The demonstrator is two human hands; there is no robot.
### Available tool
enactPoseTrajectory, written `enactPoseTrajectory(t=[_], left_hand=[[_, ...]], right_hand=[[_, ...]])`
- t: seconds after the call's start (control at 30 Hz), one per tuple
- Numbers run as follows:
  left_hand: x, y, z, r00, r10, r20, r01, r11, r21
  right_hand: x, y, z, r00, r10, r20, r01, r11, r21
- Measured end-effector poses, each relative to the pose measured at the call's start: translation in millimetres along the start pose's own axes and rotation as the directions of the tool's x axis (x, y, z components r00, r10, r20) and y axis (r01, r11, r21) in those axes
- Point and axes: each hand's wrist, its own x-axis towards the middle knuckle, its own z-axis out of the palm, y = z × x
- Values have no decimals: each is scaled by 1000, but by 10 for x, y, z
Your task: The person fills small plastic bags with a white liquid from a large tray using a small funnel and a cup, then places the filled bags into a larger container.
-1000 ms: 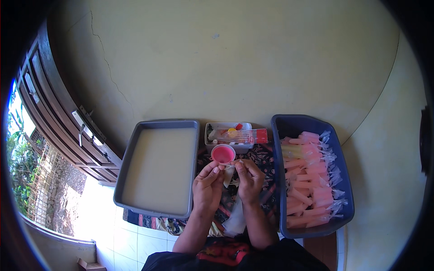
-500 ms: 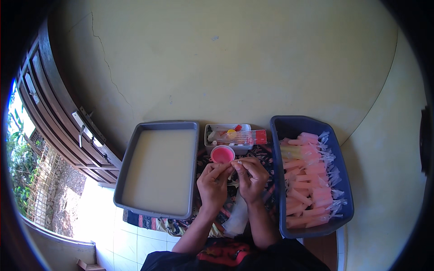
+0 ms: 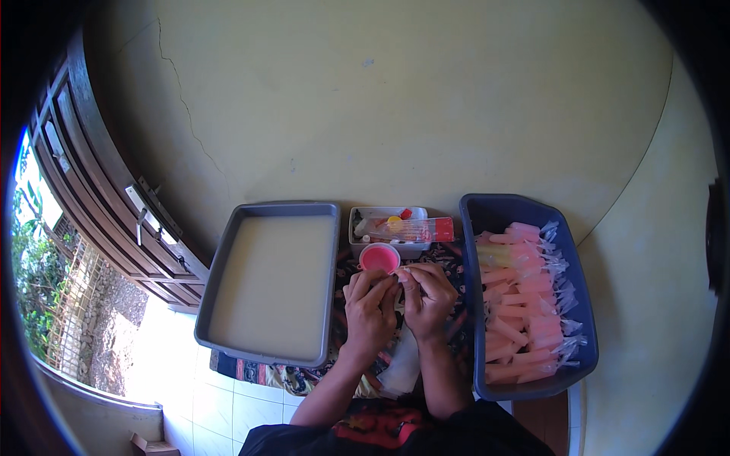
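My left hand (image 3: 370,313) and my right hand (image 3: 427,302) meet fingertip to fingertip over the middle of the table, both closed in a pinch. What lies between the fingers is too small and covered to make out. Just beyond them stands a small pink cup (image 3: 379,258) with a whitish rim. Below, between my wrists, clear plastic bags (image 3: 401,371) lie on the patterned cloth (image 3: 289,379), partly hidden by my forearms. To the right, a dark blue-grey tub (image 3: 584,319) holds many pink filled plastic tubes (image 3: 525,304) with twisted clear ends, plus a pale yellow one.
A grey tray (image 3: 333,285) of cloudy whitish liquid (image 3: 274,285) stands left of my hands. Behind the cup, a white box (image 3: 389,248) holds small containers and a red-and-clear packet (image 3: 426,229). The wall (image 3: 380,129) rises behind; a brown door (image 3: 114,190) stands open at left.
My left hand has shifted right and turned inward, its fingers curling closer to my right hand. The whole view has moved slightly; the tray, tub and box stay in place.
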Motion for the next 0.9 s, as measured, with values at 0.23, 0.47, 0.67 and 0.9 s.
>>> enactPoseTrajectory(t=[0.23, 0.47, 0.67, 0.9], left_hand=[[-143, -71, -22, 994, -80, 68, 84, 995, -47], [-158, -45, -61, 994, -78, 75, 83, 994, -65], [-43, 35, -143, 984, -166, 59, 175, 957, -233], [374, 223, -144, 963, -269, -8, 214, 785, -582]], right_hand=[[257, -27, -16, 999, 39, 16, -39, 999, 7], [386, -48, 41, 999, -31, -33, 31, 999, 7], [395, -257, 61, 993, 80, 92, -85, 995, 59], [241, -708, -317, 945, 158, 286, -108, 977, -184]])
